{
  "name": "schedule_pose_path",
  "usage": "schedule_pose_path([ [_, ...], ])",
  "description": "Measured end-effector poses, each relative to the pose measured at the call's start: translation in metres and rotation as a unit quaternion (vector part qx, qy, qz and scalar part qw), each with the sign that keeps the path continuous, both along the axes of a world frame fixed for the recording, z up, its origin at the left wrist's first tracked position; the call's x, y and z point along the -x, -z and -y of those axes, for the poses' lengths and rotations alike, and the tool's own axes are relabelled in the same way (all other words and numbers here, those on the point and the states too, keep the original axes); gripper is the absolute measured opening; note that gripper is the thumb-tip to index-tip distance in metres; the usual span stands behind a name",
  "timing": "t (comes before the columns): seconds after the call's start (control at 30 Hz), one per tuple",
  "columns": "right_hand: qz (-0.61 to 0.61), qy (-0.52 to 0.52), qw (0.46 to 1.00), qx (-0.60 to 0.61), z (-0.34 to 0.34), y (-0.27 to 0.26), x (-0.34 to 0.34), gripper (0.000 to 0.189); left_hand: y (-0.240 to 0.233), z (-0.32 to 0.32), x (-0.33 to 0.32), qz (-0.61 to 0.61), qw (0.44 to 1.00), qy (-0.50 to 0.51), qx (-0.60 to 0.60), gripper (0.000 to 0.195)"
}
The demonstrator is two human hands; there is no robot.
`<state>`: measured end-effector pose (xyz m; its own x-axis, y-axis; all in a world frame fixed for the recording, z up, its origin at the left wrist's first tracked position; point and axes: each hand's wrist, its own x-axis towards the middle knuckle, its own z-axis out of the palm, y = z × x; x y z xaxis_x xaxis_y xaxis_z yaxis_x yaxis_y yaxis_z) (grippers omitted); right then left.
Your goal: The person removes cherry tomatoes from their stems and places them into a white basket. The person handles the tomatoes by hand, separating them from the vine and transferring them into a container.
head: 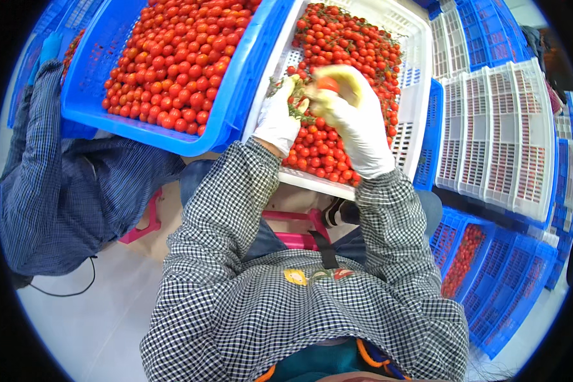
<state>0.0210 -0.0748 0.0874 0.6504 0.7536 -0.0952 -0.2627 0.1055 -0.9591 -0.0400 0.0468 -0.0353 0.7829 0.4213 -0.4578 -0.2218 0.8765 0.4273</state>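
A white plastic crate [415, 95] holds cherry tomatoes, many on green stems. Over its left part, my left hand [284, 112], in a white glove with yellow-stained fingertips, grips a green tomato stem [297, 111]. Just right of it, my right hand [355, 114], gloved the same way and blurred at the fingers, has a red cherry tomato [328, 84] between thumb and curled fingers. Loose tomatoes [320, 148] lie below both hands. A blue plastic crate [148, 131] of stemless cherry tomatoes [181, 71] adjoins the white one on the left.
At the left sits a co-worker in a dark checked sleeve [43, 129] and blue glove [51, 46]. White crates [496, 138] are stacked at the right, with blue crates [501, 277] below, one holding tomatoes. A pink stool [293, 240] stands on the floor between the knees.
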Motion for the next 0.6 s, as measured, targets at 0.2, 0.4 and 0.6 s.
schedule_pose_path([
  [0.2,0.197,-0.109,0.959,-0.172,-0.119,-0.073,0.036,0.042,-0.011,0.003,0.001,-0.044,0.999,0.029,-0.001,0.034],
  [0.4,0.197,-0.067,0.973,-0.102,-0.11,-0.036,-0.022,0.044,0.001,0.008,0.015,-0.11,0.992,0.032,-0.047,0.027],
  [0.6,0.18,0.125,0.969,0.112,-0.066,0.092,-0.147,0.024,0.0,0.028,0.016,-0.107,0.994,0.016,0.013,0.028],
])
